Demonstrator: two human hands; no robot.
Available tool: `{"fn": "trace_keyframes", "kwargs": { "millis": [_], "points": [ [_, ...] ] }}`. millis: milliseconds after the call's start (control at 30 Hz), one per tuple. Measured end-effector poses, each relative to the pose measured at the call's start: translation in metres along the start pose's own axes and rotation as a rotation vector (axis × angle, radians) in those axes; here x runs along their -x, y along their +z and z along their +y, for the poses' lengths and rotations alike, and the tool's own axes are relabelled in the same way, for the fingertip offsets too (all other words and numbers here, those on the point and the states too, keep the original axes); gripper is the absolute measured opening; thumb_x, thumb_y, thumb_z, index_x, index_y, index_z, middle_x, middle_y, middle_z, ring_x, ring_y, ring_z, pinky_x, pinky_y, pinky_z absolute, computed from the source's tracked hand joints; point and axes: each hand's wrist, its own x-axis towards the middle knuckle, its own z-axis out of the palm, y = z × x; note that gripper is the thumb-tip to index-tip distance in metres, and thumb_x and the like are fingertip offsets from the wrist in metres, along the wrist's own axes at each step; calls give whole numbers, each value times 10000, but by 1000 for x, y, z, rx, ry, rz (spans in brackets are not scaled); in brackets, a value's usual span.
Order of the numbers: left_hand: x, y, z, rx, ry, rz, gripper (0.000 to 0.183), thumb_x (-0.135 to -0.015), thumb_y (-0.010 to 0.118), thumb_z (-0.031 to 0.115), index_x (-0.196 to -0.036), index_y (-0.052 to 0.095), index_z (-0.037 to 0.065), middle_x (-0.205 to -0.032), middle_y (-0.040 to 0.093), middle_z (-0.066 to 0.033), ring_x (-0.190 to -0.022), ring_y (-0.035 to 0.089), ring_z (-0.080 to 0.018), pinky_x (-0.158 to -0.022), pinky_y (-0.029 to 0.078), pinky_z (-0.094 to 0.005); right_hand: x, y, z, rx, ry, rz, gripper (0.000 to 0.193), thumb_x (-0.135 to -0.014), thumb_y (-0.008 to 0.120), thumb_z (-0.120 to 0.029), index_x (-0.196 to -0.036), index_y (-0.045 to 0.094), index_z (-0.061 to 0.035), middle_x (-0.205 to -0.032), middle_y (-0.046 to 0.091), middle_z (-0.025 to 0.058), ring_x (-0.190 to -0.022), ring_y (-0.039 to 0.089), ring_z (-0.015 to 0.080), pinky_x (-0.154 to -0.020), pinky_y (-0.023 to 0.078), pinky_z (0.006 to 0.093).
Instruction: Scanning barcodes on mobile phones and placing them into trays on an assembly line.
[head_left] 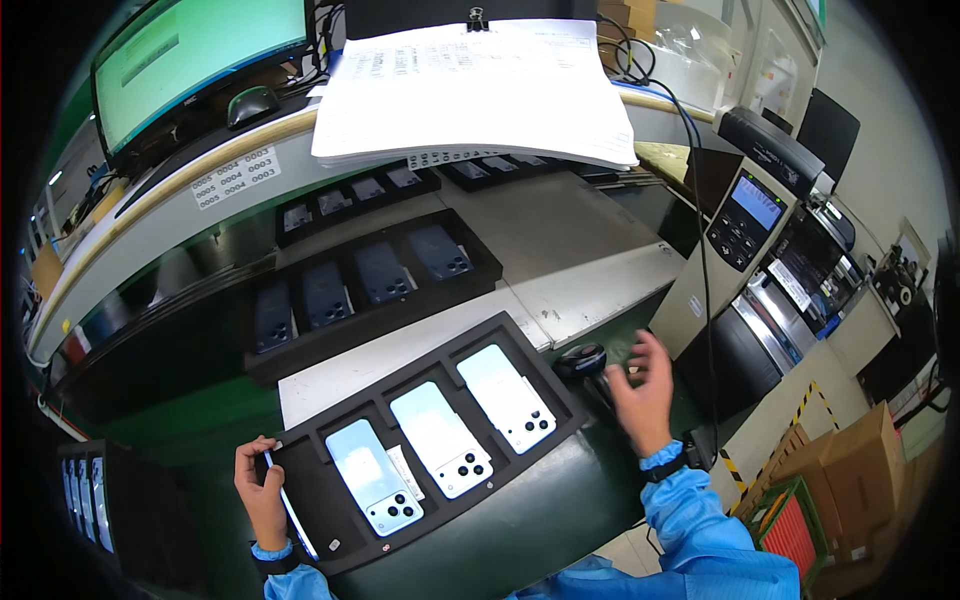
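A black foam tray lies on the green bench with three pale blue smartphones, a left one, a middle one and a right one, backs up in its slots. At the leftmost slot my left hand pinches another smartphone tilted on its edge, so mostly its thin side shows. To the right of the tray, my right hand is raised with fingers apart and nothing visible in it. Closest to it is a black handheld scanner, partly hidden behind the fingers.
Behind stands another foam tray with dark blue phones. A stack of printed sheets overhangs the bench. On the right is a label printer with a hanging cable; cardboard boxes sit below. A monitor stands far left.
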Motion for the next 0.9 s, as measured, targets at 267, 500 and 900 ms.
{"fn": "trace_keyframes", "kwargs": {
  "millis": [267, 500, 900],
  "points": [
    [-3, 2, 1, 44, 0, 8, 321, -761, 518, -25, -1079, 558, -12, -1120, 642, -120, -1179, 573, -243, -1159, 320, -371, -104, -85, -1, -517, 128, 601, 471, -1031, 593, -289, -1393, 446, -26, -1116, 594, 83, -789, 605, 120, -578, 476, 225],
    [-3, 1, 4, 18, 58, -26, 305, -781, 559, 13, -1084, 591, -11, -1065, 652, -110, -1124, 596, -228, -1196, 310, -409, -136, -109, 8, -583, 235, 603, 398, -1030, 620, -409, -1185, 686, -49, -853, 614, -9, -587, 492, 29, -450, 347, 184],
    [1, -10, -7, -55, 86, -42, 316, -798, 628, 59, -1109, 622, 4, -1101, 680, -120, -1187, 591, -273, -1144, 361, -413, -136, -132, 41, -814, 359, 439, 256, -1037, 633, -276, -1161, 711, -65, -604, 393, -82, -486, 350, -4, -446, 273, 194]
  ]
}}
